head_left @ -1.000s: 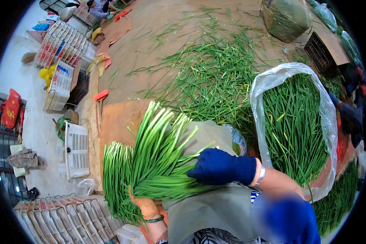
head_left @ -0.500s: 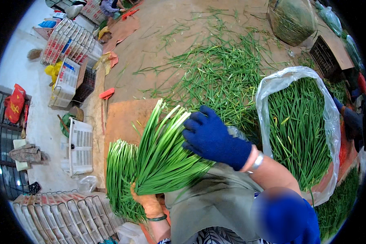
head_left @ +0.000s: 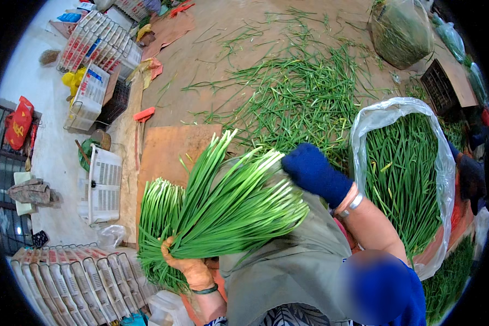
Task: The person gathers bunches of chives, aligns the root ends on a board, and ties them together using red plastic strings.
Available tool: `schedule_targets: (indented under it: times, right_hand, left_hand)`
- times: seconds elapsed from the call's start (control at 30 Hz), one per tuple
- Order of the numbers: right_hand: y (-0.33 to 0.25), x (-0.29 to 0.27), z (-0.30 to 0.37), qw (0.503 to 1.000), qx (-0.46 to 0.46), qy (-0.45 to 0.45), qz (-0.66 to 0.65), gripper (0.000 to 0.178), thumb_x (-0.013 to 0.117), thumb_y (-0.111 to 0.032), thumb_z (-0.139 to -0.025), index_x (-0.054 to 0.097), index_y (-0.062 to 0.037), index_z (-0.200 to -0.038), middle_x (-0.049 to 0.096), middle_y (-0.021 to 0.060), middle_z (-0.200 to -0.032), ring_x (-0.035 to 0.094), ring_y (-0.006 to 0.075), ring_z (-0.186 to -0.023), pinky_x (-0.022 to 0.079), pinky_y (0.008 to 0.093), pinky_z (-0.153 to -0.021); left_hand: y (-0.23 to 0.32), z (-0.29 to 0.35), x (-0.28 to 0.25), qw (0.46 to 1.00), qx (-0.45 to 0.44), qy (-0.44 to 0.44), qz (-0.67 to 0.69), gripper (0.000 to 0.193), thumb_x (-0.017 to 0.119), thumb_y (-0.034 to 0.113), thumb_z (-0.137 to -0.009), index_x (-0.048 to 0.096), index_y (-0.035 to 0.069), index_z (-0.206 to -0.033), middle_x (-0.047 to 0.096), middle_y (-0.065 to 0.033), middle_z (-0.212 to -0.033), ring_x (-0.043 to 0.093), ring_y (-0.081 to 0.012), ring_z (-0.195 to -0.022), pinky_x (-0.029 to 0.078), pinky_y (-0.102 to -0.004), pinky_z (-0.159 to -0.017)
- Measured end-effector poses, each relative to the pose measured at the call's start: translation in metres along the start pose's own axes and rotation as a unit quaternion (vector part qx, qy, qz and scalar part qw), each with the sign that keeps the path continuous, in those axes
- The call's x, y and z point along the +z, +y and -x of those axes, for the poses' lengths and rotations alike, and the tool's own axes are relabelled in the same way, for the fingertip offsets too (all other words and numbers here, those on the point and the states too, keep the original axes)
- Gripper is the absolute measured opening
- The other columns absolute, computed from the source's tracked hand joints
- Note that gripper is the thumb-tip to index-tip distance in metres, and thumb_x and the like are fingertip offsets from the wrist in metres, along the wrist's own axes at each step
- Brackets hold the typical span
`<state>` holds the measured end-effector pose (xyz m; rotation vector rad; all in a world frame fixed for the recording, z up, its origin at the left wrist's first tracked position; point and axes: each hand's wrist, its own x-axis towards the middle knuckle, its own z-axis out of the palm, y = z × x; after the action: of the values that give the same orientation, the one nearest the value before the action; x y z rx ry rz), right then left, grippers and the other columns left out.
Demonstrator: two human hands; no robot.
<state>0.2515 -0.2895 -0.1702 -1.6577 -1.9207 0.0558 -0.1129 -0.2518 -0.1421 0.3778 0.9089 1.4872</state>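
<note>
Green stalks (head_left: 239, 212) are fanning unevenly from your clasped left hand (head_left: 187, 267), left of the loaded bag (head_left: 359, 142), curled right hand (head_left: 318, 175) hovering nearer it (can't tell if gripping), neat stack (head_left: 158, 209) done farther left.

We have brown floor (head_left: 228, 13) at twelve o'clock, a whitish wall (head_left: 35, 76) at ten, and dark barred panels (head_left: 5, 163) at nine.

We hold fanned greens (head_left: 228, 212), left hand (head_left: 189, 267).
Right of the greens: our gloved right hand (head_left: 318, 175), then open plastic bag (head_left: 446, 168).
</note>
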Motion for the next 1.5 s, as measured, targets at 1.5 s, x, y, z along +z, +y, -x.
schedule_targets:
  times: [1.5]
  right_hand:
    - [0.046, -0.138, 0.060, 0.704, 0.331, 0.442, -0.447, 0.033, 0.050, -0.019, -0.087, 0.052, 0.0013, -0.113, 0.060, 0.0087, -0.098, 0.058, 0.0157, -0.087, 0.047, 0.0291, -0.079]
  left_hand:
    - [-0.005, -0.017, 0.262, 0.549, 0.084, -0.780, -0.289, 0.019, 0.058, 0.020, -0.077, 0.058, 0.008, -0.091, 0.057, -0.0075, -0.088, 0.052, -0.0206, -0.088, 0.036, -0.0424, -0.088]
